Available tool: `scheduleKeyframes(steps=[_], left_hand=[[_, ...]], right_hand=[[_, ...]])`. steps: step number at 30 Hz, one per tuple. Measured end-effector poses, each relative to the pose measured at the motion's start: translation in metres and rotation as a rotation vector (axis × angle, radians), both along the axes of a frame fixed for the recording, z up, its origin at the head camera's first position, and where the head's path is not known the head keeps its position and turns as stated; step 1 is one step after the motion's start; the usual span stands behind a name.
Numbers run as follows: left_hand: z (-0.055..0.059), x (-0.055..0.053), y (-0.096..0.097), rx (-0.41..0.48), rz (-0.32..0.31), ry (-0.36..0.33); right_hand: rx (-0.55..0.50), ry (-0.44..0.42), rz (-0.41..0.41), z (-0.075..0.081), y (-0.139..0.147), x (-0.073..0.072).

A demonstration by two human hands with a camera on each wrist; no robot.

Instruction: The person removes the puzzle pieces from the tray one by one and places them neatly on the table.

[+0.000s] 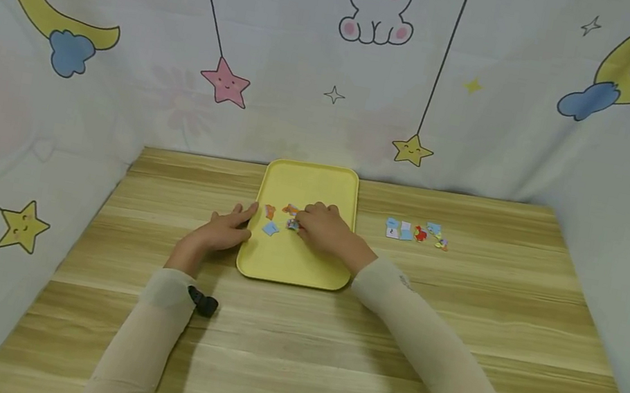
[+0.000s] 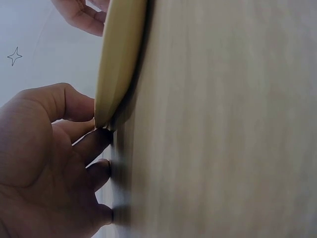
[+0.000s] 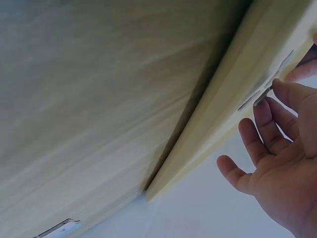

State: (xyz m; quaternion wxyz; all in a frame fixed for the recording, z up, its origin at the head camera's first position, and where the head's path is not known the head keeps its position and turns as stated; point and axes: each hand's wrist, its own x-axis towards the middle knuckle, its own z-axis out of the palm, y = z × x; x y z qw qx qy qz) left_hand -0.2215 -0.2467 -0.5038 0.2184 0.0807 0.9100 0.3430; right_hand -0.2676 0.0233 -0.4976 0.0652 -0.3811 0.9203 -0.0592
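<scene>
A yellow tray (image 1: 266,258) lies on the table, with several small flat picture pieces on it. My left hand (image 1: 223,228) is at the tray's left edge; in the left wrist view its thumb (image 2: 79,106) touches the rim and the other fingers spread beside it. Over the middle of the tray, my right hand (image 1: 325,228) pinches a thin flat piece (image 3: 262,96) between thumb and finger, tilted up from the tray. A blue-and-purple piece (image 1: 292,224) shows at its fingertips in the head view. Close by lie two orange pieces, one the left orange piece (image 1: 269,212), and a blue piece (image 1: 271,228).
Right of the tray, several more small pieces rest on the wooden table (image 1: 494,291), among them a red piece (image 1: 420,233) and blue-and-white squares (image 1: 392,228). A white patterned curtain (image 1: 293,31) stands behind the table and along both sides.
</scene>
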Motion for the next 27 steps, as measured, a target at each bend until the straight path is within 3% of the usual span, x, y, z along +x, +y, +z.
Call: scheduleKeyframes(steps=[12,27], left_hand=[[0.0,0.0,0.0,0.006,0.0,-0.008],[-0.001,0.0,-0.001,0.021,-0.008,-0.005]], right_hand=[[-0.118,-0.056,-0.05,0.011,0.018,0.004],[-0.178,-0.042,-0.091,0.015,0.04,0.011]])
